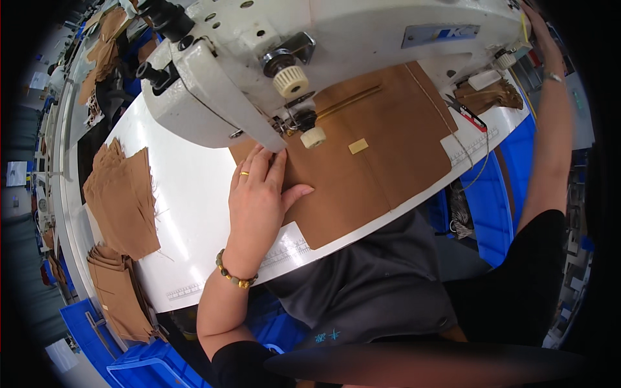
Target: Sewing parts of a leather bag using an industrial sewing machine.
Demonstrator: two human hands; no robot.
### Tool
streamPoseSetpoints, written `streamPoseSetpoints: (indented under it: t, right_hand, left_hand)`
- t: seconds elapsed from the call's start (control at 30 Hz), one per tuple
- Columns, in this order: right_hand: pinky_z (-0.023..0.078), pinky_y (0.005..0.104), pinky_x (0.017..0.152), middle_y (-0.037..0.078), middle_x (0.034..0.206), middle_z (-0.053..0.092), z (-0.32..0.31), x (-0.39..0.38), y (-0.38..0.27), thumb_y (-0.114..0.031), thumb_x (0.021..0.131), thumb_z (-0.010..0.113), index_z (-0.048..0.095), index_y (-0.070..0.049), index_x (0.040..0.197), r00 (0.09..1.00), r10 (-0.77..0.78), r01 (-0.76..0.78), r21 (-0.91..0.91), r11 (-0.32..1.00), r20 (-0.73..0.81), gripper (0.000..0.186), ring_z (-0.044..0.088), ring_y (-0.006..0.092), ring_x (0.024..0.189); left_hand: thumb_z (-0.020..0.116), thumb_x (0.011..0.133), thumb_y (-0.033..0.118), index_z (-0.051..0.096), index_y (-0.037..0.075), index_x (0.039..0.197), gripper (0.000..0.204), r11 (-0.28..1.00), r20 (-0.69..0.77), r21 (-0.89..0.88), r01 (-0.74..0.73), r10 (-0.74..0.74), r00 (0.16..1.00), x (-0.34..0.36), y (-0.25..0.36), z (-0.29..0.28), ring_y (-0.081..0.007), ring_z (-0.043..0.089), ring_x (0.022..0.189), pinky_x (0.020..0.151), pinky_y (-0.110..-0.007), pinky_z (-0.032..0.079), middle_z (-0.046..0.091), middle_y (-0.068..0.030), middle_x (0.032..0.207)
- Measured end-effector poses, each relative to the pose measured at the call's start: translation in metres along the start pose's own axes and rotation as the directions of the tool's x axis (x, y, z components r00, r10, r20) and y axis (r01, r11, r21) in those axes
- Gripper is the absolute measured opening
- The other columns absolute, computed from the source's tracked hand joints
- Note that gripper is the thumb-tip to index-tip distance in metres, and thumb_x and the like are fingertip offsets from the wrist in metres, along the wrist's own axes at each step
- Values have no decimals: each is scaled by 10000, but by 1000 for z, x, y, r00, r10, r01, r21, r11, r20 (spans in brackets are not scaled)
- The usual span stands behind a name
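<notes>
Under the white sewing machine (349,32) lies a large brown fabric panel (401,123), with a small gold-coloured tag (358,147) and a slit-like strip near the top. Its corners are notched. My left hand (259,187) rests flat on the panel's left part, fingers stretched out and tips right beside the presser area, holding nothing. At the far right my right arm reaches up along the machine's end. My right hand (542,32) is by that end of the machine, its fingers mostly hidden at the dark picture rim.
Brown fabric pieces (123,200) lie stacked at the left, with a folded pile (119,294) nearer. Thread snips (467,115) and a bundle of brown scraps (488,97) are on the right. Blue bins (475,200) stand below the white table (194,213).
</notes>
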State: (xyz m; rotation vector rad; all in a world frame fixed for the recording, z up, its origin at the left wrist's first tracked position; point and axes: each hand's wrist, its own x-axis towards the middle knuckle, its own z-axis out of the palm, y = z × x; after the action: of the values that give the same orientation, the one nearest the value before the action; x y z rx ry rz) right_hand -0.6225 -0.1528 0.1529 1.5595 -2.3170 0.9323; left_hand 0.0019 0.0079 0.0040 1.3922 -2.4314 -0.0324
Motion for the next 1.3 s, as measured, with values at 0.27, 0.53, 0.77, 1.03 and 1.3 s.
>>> streamPoseSetpoints:
  t: [0.27, 0.53, 0.77, 1.03, 1.3]
  right_hand:
    - [438, 318, 1058, 134, 1258, 695, 71, -110, 55, -330, 1075, 530, 716, -4, 1186, 895, 253, -87, 413, 906, -368, 392, 619, 187, 1175]
    - [549, 411, 820, 73, 1020, 717, 74, -280, -185, -160, 861, 743, 723, -62, 910, 361, -923, 879, 377, 291, -131, 112, 677, 289, 921]
    - [501, 381, 949, 118, 1177, 715, 136, -341, -266, -284, 889, 713, 743, -50, 981, 312, -950, 851, 447, 275, -10, 253, 659, 275, 1061]
    - [493, 369, 954, 130, 1208, 714, 146, -346, -263, -264, 909, 664, 749, -29, 1050, 323, -945, 843, 436, 314, 54, 287, 662, 247, 1076]
    - [489, 357, 922, 85, 1153, 710, 148, -339, -267, -261, 916, 647, 749, -40, 1013, 335, -941, 844, 425, 326, 56, 263, 662, 219, 1035]
  left_hand:
    - [790, 776, 439, 661, -33, 1273, 698, 1000, 17, 17, -11, 11, 1000, 0, 1, 0, -323, 586, 1271, 1037, -435, 472, 652, -149, 1301]
    - [777, 786, 468, 669, 1, 1274, 684, 1000, 1, 30, -10, 9, 1000, -2, 2, 1, -309, 612, 1245, 1036, -429, 470, 672, -135, 1285]
    - [771, 788, 489, 665, 3, 1286, 704, 997, 13, 71, -43, 43, 999, -2, 2, 0, -299, 608, 1258, 1041, -435, 465, 666, -136, 1310]
    - [767, 776, 499, 676, 4, 1284, 715, 999, 19, 42, -26, 25, 999, 0, 1, -1, -301, 625, 1222, 1044, -438, 460, 673, -131, 1275]
    - [754, 775, 509, 667, 18, 1309, 731, 997, 26, 70, -18, 16, 1000, 6, -5, 3, -260, 634, 1161, 1048, -446, 466, 669, -102, 1314]
